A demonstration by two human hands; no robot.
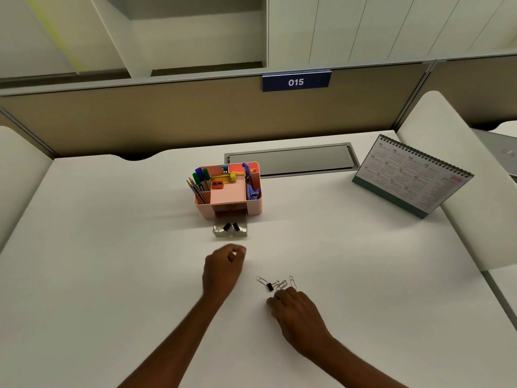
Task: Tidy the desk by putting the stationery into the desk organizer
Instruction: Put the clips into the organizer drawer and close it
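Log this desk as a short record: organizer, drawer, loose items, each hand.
organizer: pink plastic desk organizer, pens and pencils standing in it
drawer: clear plastic drawer pulled open, black binder clips inside
loose items: silver wire paper clips and a lone black binder clip on the white desk
left hand: fingers curled, near the drawer; contents unclear
right hand: fingers relaxed, beside the loose clips

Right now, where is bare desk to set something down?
Bare desk lies left of the organizer and left hand; another patch runs between organizer and calendar. Crowded: the open drawer ahead of the left hand, and the clips at the right hand.
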